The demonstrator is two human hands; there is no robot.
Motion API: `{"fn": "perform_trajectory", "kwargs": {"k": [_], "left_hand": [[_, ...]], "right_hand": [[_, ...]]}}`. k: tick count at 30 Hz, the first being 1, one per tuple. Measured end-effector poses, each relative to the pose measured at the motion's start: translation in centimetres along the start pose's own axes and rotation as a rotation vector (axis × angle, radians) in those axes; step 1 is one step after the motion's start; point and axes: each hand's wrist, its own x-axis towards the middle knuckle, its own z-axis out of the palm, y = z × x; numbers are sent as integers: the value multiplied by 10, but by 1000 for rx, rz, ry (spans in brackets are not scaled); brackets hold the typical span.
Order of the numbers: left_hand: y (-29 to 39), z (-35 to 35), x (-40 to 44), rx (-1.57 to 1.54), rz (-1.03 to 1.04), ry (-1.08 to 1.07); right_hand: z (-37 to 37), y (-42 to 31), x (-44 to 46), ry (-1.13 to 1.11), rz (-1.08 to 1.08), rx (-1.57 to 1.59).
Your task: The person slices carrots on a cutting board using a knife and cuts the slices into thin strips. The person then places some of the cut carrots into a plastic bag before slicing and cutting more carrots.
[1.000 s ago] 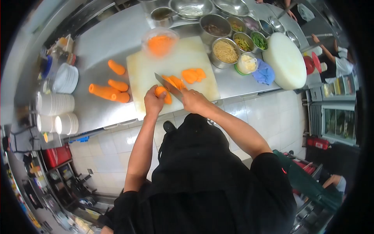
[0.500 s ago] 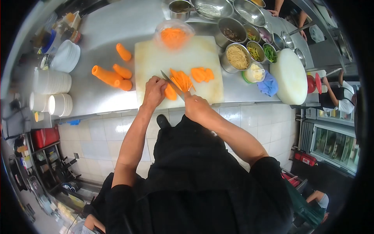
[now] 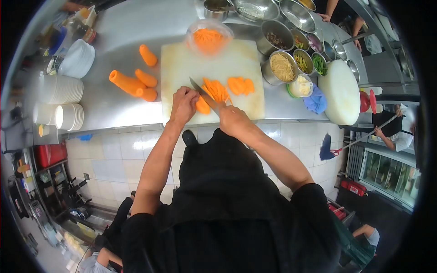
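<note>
My right hand [image 3: 233, 119] is wrapped round the handle of a kitchen knife [image 3: 203, 94], its blade angled up and left over the cutting board [image 3: 175, 61]. With fingers curled, my left hand [image 3: 185, 103] holds a small stack of carrot slices [image 3: 202, 106] against the blade's left side. Thin carrot strips [image 3: 219, 90] lie fanned out just right of the blade. Farther right is another group of carrot slices [image 3: 241, 85]. A clear bowl of shredded carrot [image 3: 209, 38] sits at the board's back edge. Several peeled carrots [image 3: 125, 83] rest on the counter left of the board.
Metal pots of cut ingredients [image 3: 282, 67] stand right of the board, near a blue cloth [image 3: 316, 100] and a round white board [image 3: 339, 93]. Stacked white bowls [image 3: 68, 117] line the left side. At right, a person holds a long-handled mop [image 3: 326, 148] over the tiled floor.
The view has shifted slightly, so the board sits a little farther right. Knife and hands keep nearly the same place on the carrot. The mop has come into view over the floor at right.
</note>
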Motion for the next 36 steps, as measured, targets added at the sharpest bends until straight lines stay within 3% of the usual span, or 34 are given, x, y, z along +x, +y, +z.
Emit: {"fn": "perform_trajectory", "kwargs": {"k": [8, 11, 13, 17, 20, 26, 30, 36], "left_hand": [[-3, 1, 0, -30, -38, -1], [-4, 1, -2, 5, -14, 16], [-3, 3, -3, -14, -33, 25], [-6, 3, -5, 4, 5, 62], [-7, 2, -5, -39, -15, 29], [-9, 5, -8, -70, -40, 57], [-8, 3, -5, -81, -7, 68], [-2, -1, -7, -90, -40, 103]], "right_hand": [[12, -2, 10, 19, 14, 36], [-17, -14, -1, 18, -62, -35], [-15, -17, -6, -25, 26, -46], [21, 2, 19, 50, -8, 32], [-15, -15, 1, 21, -80, -19], [20, -4, 13, 25, 15, 56], [-7, -12, 7, 33, -114, -68], [26, -6, 21, 56, 18, 30]]}}
